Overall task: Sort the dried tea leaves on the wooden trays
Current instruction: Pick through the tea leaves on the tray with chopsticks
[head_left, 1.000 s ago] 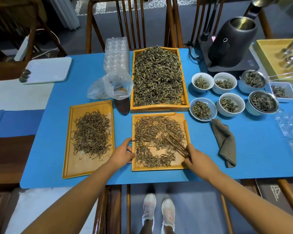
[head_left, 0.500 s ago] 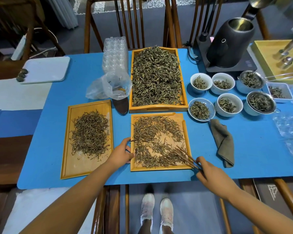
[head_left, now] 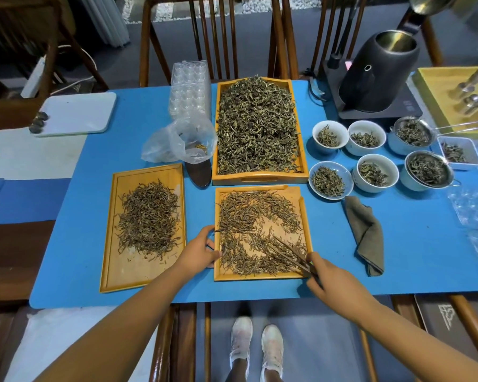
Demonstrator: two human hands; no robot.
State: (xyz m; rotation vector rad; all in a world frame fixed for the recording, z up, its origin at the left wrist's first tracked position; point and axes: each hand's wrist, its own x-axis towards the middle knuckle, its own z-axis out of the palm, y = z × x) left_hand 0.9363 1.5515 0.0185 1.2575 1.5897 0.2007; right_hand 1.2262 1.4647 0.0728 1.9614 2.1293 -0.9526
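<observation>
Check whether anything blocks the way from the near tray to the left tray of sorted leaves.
Nothing visible on the strip of blue mat between the near tray and the left tray. Only the left hand, gripping the near tray's left rim, sits in that gap.

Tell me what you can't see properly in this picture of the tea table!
Head view:
- Clear bag: crinkled plastic blurs what is inside.
- Dark dish: the bag covers its far end.
- Yellow tray: cut off by the right edge.
- Tweezers in the right hand: the tips are lost among the leaves, so any pinched leaf is too small to tell.
- Left hand: covers part of the near tray's edge.
</observation>
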